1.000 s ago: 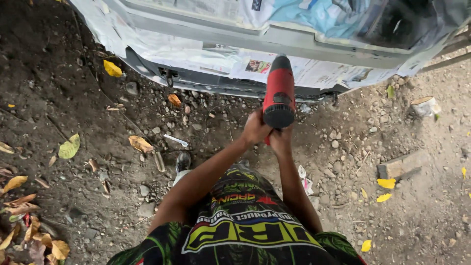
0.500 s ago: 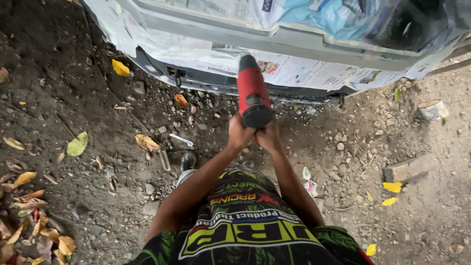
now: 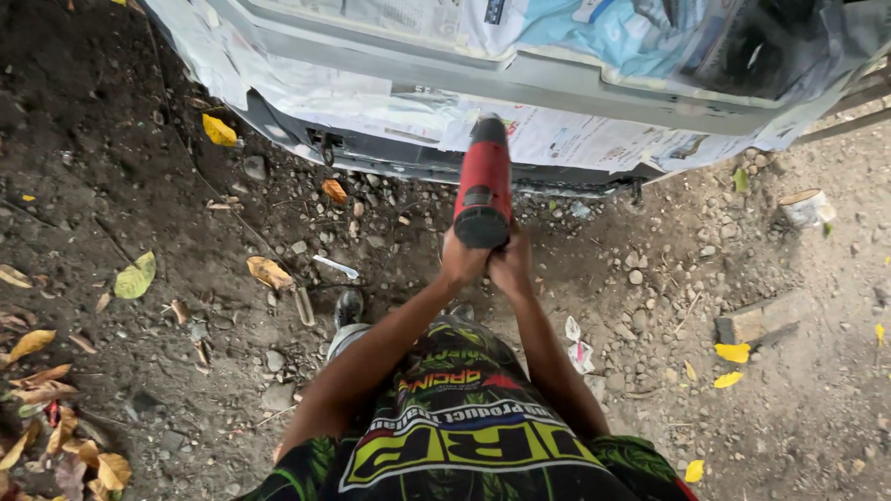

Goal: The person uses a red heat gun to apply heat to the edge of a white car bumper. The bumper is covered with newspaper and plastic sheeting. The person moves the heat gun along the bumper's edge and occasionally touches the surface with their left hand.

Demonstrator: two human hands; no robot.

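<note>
Two hands, left hand (image 3: 461, 263) and right hand (image 3: 510, 267), clench red power tool (image 3: 483, 186), nose against paper-masked grey panel (image 3: 594, 88). Working step under way. Next move needs steady push, square to panel.

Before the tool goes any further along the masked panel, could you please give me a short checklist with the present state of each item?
1. Both hands on the red power tool: left hand and right hand grip its rear end. Ok.
2. Nose pointed at the grey panel: ok.
3. Nose touching the panel: cannot tell.
4. Newspaper masking in place along the lower edge: ok.
5. Footing: loose stones and dry leaves underfoot. Not ok.
</note>
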